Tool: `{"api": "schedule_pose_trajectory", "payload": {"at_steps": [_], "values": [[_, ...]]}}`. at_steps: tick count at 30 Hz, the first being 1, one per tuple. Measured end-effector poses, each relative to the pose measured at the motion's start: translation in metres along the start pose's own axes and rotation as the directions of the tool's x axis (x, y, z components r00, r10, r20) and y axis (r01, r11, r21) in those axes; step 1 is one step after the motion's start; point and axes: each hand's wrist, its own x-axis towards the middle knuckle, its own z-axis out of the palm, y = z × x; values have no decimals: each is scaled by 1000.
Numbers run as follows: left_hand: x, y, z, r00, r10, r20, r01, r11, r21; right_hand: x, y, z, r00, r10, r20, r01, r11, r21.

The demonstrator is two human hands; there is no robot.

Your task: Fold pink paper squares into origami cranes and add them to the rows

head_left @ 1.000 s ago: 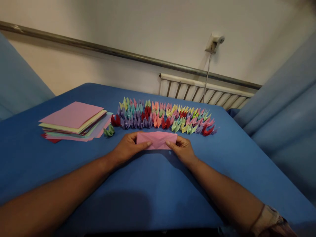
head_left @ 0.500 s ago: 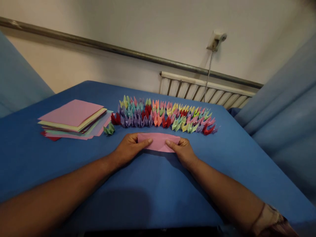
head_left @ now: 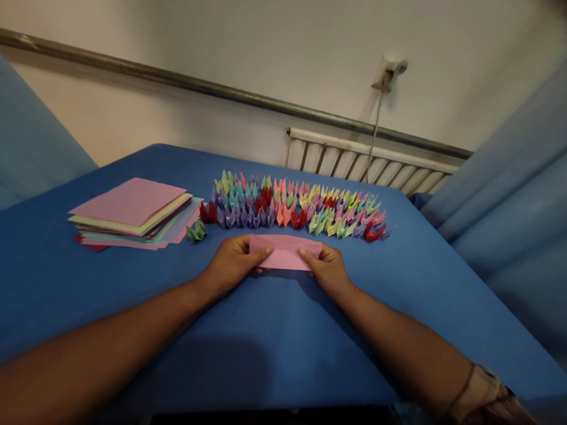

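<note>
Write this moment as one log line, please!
left fingers: hold pink paper, left end | right fingers: hold right end | beyond: paper figures

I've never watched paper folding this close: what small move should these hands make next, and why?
Perhaps lay the pink paper on the blue cover and press it flat: the left hand and right hand pinch its opposite ends, its upper edge looks slightly bent, and the cover spreads just below.

Folded-paper figures (head_left: 283,216) blocking 12 o'clock of the held pink sheet (head_left: 286,255), paper stack (head_left: 130,202) at 10, open counter (head_left: 283,319) at 6 between forearms (head_left: 403,336)
</note>
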Motion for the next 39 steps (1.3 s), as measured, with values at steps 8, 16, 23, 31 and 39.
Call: {"api": "schedule_pose_trajectory", "payload": {"at_steps": [8,16,23,31,39], "values": [[4,1,-7,999,3,50,-1,999,-39,7,0,-11,997,16,70,-19,999,43],[6,-5,-7,993,28,113,-18,995,-95,10,8,-16,997,-34,69,34,999,-5],[5,-2,-7,994,105,24,-105,994,-11,7,9,-14,990,-94,106,102,992,-74],[3,-1,-9,986,162,-47,-158,984,80,10,12,-15,990,-105,91,109,993,-35],[2,-9,-4,976,161,150,-179,977,116,6,13,-10,975,-112,193,120,992,-33]]}}
